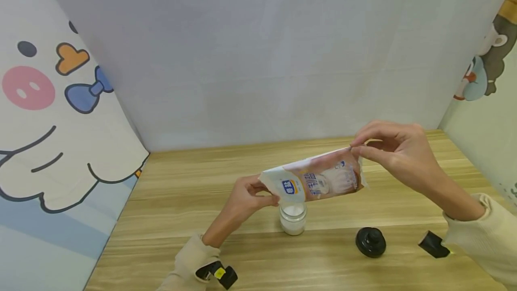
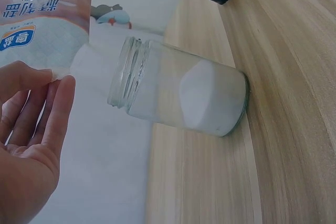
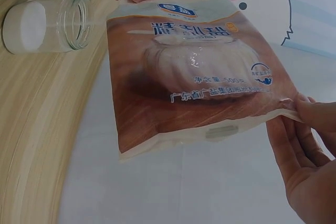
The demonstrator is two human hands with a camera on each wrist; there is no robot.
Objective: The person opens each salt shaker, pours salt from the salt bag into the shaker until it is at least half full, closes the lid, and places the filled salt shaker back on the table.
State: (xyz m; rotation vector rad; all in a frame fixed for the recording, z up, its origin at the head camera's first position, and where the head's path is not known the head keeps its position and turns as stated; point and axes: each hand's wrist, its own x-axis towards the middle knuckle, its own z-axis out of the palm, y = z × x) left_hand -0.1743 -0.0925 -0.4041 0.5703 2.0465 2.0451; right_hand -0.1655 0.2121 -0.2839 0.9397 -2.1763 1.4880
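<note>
A printed bag of salt [image 1: 329, 175] hangs tilted over an upright glass jar [image 1: 293, 225]. My left hand [image 1: 247, 197] pinches the bag's lower end, close over the jar mouth. At the raised end, my right hand [image 1: 405, 158] pinches a corner between thumb and fingers. White salt [image 2: 94, 66] streams from the bag's end into the jar in the left wrist view. Inside the jar, a sloped heap of salt [image 2: 199, 95] covers the bottom. The right wrist view shows the bag's printed front [image 3: 194, 72] full on.
A round black lid [image 1: 370, 242] with a knob lies on the wooden table [image 1: 181, 201], right of the jar. Black wrist cameras [image 1: 434, 244] sit at both sleeves. A pale cloth wall [image 1: 274, 66] stands behind, with cartoon-printed panels [image 1: 48, 147] at the sides.
</note>
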